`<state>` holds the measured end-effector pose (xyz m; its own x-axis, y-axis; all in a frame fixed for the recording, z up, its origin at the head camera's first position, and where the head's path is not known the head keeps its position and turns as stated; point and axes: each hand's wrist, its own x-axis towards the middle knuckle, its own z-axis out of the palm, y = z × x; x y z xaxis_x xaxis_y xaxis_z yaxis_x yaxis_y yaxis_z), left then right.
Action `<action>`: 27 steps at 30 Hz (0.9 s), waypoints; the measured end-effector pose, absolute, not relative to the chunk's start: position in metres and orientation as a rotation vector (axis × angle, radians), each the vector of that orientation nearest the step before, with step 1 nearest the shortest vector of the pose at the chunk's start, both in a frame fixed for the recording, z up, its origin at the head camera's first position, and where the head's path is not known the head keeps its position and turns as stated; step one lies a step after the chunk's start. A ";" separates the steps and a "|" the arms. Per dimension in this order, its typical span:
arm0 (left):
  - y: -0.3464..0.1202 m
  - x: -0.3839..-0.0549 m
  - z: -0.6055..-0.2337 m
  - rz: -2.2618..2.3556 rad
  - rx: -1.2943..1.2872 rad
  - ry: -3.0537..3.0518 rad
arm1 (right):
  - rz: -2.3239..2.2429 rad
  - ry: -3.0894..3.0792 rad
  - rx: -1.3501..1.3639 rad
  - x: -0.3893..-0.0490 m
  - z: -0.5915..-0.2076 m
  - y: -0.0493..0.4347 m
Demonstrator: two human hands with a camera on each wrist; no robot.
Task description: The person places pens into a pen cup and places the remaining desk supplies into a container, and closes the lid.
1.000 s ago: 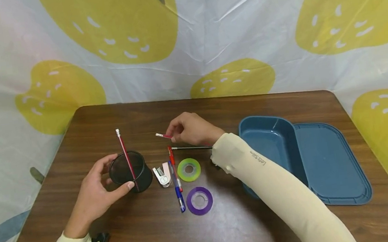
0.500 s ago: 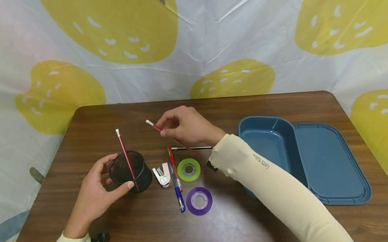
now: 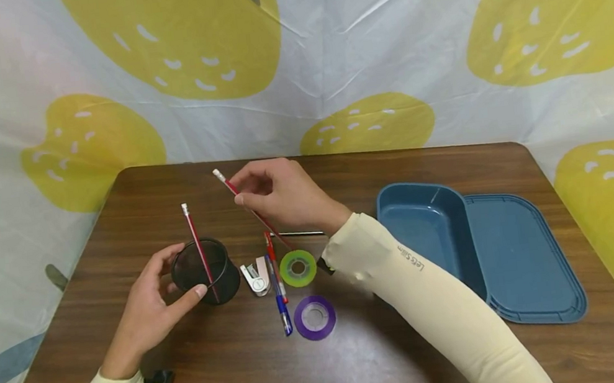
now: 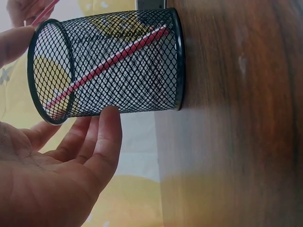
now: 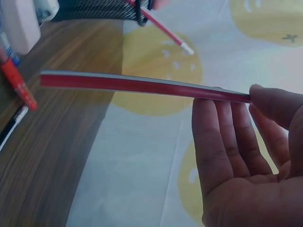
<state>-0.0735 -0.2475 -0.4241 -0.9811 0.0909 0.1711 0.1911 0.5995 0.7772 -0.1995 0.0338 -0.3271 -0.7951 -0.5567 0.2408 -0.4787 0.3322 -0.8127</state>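
From here I've got the right hand [image 3: 287, 193] pinching a red pencil [image 3: 264, 223] above the table [image 3: 237, 380] near its eraser [image 3: 219, 174], left hand [image 3: 147, 302] gripping the mesh cup [image 3: 229, 281], and if that pinch slackens, the free end could dip onto the green tape [image 3: 290, 275]

Cream sleeves [image 3: 433, 303], dark "Let's Slim" lettering [image 3: 411, 258] on the right one, black device [image 3: 162, 382] at the left wrist

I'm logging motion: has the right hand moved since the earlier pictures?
Yes: in the head view, the right hand has shifted left and up the picture, away from the blue box.
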 end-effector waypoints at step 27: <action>-0.246 -0.074 -0.430 -1.448 -0.287 -2.635 | -2.065 2.064 -0.833 -0.183 -0.324 -0.014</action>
